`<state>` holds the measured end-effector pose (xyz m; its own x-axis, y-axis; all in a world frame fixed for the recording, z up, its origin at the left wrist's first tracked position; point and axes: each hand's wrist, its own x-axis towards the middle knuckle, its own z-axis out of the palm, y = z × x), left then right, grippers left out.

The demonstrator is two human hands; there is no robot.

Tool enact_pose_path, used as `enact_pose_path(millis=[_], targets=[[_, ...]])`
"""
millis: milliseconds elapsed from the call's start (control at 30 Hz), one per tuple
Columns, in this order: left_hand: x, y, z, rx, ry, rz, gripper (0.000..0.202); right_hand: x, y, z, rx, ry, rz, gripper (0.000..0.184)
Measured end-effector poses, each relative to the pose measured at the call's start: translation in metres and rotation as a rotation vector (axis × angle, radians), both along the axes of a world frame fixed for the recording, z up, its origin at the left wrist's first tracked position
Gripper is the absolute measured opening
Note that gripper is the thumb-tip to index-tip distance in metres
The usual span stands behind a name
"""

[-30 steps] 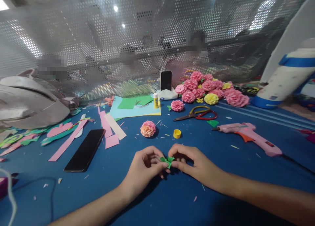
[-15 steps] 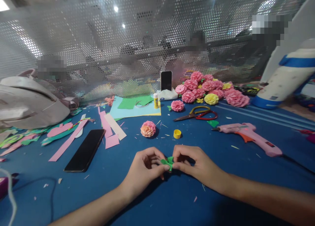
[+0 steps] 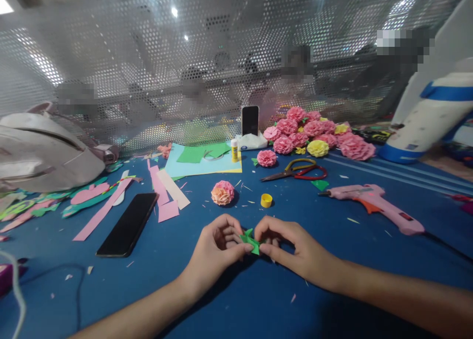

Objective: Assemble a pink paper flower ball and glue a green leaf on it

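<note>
A small folded piece of green paper [image 3: 252,241] is held between my two hands, just above the blue table. My left hand [image 3: 220,245] pinches its left side with thumb and fingers. On the right side, the thumb and index finger of my right hand [image 3: 291,243] grip its edge. Several green points stick up from the paper. Beyond the hands rests a pink and peach paper flower [image 3: 222,193], with a yellow glue stick cap [image 3: 266,200] to its right.
Scissors [image 3: 295,170] and a pink hot glue gun [image 3: 375,207] lie to the right. Several pink paper flowers [image 3: 286,127] are heaped behind. At left are a black phone [image 3: 127,224] and pink paper strips [image 3: 168,212]. A glue stick [image 3: 234,151] stands on blue paper [image 3: 173,164].
The green paper has turned slightly between my fingers, and its points now face differently. Both hands have shifted a little; the things on the table stay where they were.
</note>
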<state>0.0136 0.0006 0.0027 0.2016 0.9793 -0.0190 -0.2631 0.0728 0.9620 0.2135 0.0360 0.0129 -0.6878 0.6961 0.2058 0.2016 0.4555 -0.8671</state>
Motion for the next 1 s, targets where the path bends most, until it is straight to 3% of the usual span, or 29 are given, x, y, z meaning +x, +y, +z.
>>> enact_pose_path(millis=[333, 833, 1000], targets=[[-0.0022, -0.0018, 0.0021, 0.0, 0.098, 0.014, 0.015, 0.0, 0.0012, -0.0021, -0.008, -0.003, -0.021, 0.013], [-0.0024, -0.002, -0.0009, 0.042, 0.076, -0.026, 0.019, 0.0001, -0.0004, 0.0005, -0.044, 0.01, 0.019, 0.024], [0.0011, -0.0032, -0.0015, 0.029, 0.066, 0.046, 0.025, 0.0012, -0.0018, -0.0011, -0.061, -0.012, 0.041, 0.026]])
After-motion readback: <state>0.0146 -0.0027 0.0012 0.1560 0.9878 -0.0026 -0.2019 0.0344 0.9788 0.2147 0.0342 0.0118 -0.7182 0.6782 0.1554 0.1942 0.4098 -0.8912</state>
